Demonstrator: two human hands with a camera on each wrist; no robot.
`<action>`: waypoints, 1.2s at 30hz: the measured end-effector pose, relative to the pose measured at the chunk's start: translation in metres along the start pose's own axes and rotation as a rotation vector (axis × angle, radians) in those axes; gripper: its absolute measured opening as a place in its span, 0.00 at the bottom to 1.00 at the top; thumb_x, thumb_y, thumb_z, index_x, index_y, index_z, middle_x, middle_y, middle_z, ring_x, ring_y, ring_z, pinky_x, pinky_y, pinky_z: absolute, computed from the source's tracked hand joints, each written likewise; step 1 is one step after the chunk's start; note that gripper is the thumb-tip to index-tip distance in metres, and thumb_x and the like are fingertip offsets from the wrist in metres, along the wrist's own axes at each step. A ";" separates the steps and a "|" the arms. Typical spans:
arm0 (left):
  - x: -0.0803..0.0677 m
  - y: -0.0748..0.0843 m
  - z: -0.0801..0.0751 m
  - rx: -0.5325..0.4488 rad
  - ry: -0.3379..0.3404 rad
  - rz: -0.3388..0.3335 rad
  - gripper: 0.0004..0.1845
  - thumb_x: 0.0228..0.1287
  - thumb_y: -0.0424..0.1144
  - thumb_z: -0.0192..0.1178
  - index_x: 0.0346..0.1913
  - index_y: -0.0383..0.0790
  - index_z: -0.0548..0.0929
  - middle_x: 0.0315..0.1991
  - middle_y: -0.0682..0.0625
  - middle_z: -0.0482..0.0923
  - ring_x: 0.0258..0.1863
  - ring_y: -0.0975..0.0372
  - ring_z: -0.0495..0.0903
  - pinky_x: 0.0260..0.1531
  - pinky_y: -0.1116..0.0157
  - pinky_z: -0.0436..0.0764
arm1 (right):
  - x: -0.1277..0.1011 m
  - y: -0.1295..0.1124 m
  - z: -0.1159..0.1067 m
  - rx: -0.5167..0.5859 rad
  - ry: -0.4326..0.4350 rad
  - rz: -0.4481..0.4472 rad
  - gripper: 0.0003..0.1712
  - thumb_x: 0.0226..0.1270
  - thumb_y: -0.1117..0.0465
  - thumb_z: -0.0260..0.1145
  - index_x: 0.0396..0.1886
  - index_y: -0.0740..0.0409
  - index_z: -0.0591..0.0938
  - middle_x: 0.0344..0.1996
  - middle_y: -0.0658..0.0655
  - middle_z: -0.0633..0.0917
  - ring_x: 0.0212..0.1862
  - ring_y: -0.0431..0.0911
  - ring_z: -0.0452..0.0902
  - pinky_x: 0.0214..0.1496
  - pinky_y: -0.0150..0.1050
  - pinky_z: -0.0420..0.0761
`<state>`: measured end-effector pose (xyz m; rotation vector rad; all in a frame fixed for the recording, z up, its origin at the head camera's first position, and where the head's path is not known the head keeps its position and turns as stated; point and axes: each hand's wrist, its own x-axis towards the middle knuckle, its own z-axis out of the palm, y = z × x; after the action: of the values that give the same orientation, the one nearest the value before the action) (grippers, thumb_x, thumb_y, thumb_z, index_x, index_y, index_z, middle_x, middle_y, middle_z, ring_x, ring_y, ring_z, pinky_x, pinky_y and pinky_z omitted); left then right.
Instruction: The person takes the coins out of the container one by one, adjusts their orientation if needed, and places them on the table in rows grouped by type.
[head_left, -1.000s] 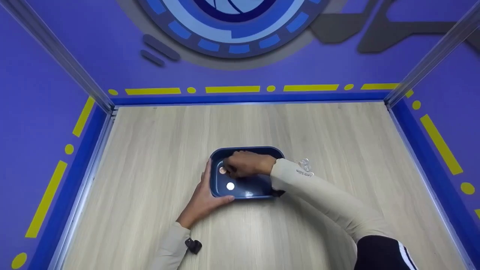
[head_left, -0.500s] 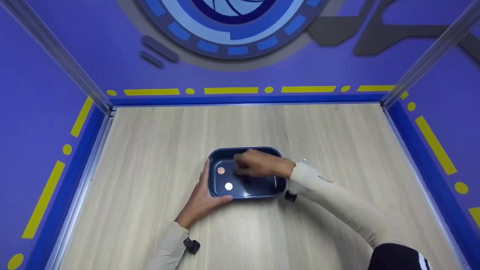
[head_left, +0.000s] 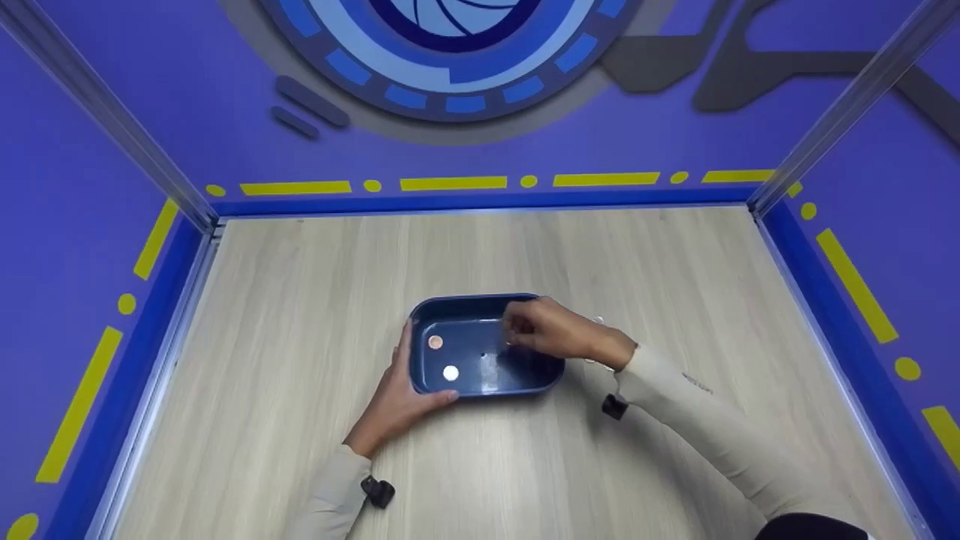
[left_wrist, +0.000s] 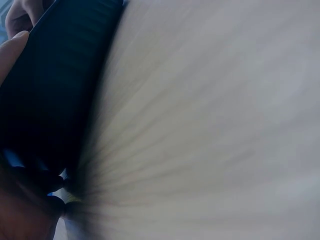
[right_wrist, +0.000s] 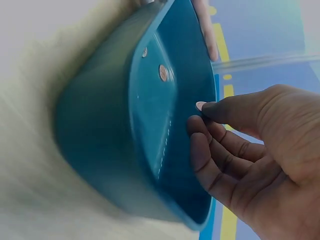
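Dark blue rounded plastic tray (head_left: 480,386), mid-tabletop, is braced at its left end by left hand (head_left: 397,394), fingers flat. Right hand (head_left: 559,334) hovers over its right side, fingers loosely curled, apparently holding nothing. Copper coin (head_left: 434,343) and silver coin (head_left: 450,373) lie inside; fingertips unclear.

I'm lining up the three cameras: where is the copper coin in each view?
Head: copper coin on the blue tray's floor, left part.
Left wrist: not visible; only the tray's dark outer wall.
Right wrist: upper centre, on the tray floor.
Shared landmark: the blue tray.
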<state>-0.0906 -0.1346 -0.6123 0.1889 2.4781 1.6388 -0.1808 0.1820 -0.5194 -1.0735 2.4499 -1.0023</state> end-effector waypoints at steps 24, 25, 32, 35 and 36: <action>0.001 -0.006 -0.001 -0.008 0.003 0.005 0.79 0.50 0.58 0.88 0.92 0.56 0.38 0.91 0.41 0.45 0.85 0.41 0.57 0.81 0.37 0.59 | -0.064 0.028 -0.006 0.157 0.170 0.163 0.03 0.75 0.67 0.75 0.42 0.61 0.87 0.34 0.54 0.90 0.36 0.42 0.83 0.35 0.33 0.80; 0.002 -0.006 -0.001 -0.005 0.001 0.007 0.79 0.49 0.58 0.88 0.92 0.56 0.38 0.91 0.41 0.45 0.85 0.42 0.57 0.81 0.37 0.59 | -0.066 0.029 -0.005 0.168 0.178 0.171 0.04 0.75 0.66 0.76 0.42 0.61 0.88 0.34 0.55 0.90 0.35 0.42 0.83 0.34 0.32 0.80; 0.002 -0.003 0.000 -0.003 0.003 0.022 0.80 0.48 0.56 0.89 0.92 0.52 0.38 0.90 0.38 0.46 0.84 0.40 0.58 0.80 0.37 0.59 | -0.084 0.038 -0.002 0.202 0.240 0.201 0.04 0.75 0.64 0.77 0.43 0.60 0.89 0.34 0.54 0.90 0.37 0.42 0.83 0.40 0.33 0.80; 0.002 -0.002 0.001 0.000 0.003 0.024 0.80 0.49 0.56 0.89 0.92 0.51 0.38 0.90 0.37 0.46 0.84 0.38 0.58 0.80 0.36 0.60 | -0.092 0.041 0.000 0.214 0.273 0.216 0.04 0.75 0.64 0.77 0.43 0.60 0.89 0.34 0.55 0.90 0.36 0.42 0.83 0.40 0.32 0.80; 0.002 -0.001 0.001 -0.001 0.002 0.021 0.80 0.49 0.56 0.89 0.92 0.51 0.38 0.90 0.37 0.46 0.84 0.39 0.58 0.80 0.36 0.60 | -0.095 0.043 0.002 0.221 0.284 0.221 0.04 0.75 0.64 0.77 0.43 0.60 0.89 0.34 0.56 0.90 0.36 0.42 0.83 0.40 0.31 0.80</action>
<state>-0.0928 -0.1339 -0.6140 0.2145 2.4848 1.6496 -0.1377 0.2710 -0.5519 -0.6104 2.5231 -1.3899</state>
